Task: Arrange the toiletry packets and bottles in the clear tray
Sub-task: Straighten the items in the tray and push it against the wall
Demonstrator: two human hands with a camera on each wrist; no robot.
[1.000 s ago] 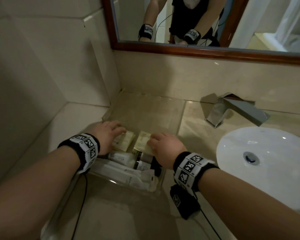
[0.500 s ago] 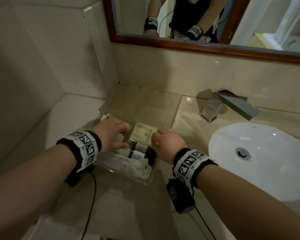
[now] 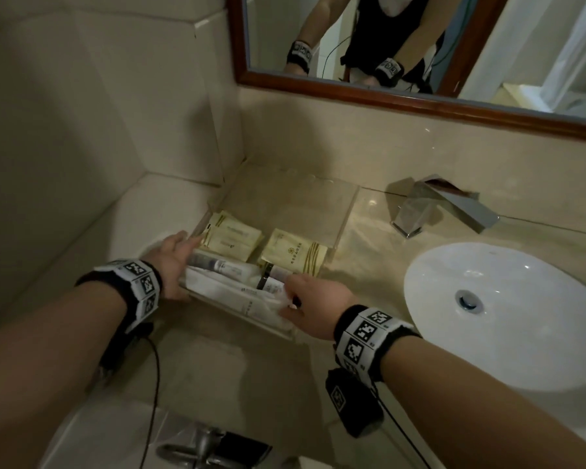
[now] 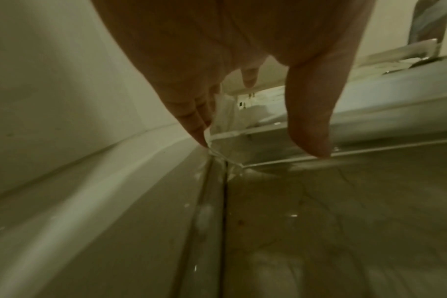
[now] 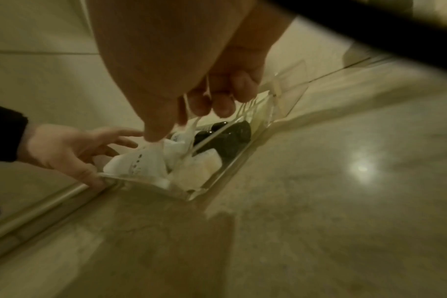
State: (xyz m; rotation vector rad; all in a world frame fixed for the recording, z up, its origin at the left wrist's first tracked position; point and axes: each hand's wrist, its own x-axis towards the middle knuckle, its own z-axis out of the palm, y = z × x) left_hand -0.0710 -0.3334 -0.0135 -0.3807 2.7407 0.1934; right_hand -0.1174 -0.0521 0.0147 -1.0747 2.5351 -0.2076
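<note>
Dim, yellowish bathroom light. The head view bends straight lines toward its edges; the mirror (image 3: pixel 420 45) at upper right is brightest. Both wrist views are soft and smeared, with a glare spot on the counter (image 5: pixel 362 168) at right.

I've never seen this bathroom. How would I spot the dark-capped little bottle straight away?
Start at the white sink and look left along the counter to the clear tray in the corner. The dark-capped bottle lies on its side at the tray's near right, by the right hand. Everything around it is pale packets; only it has black.
</note>
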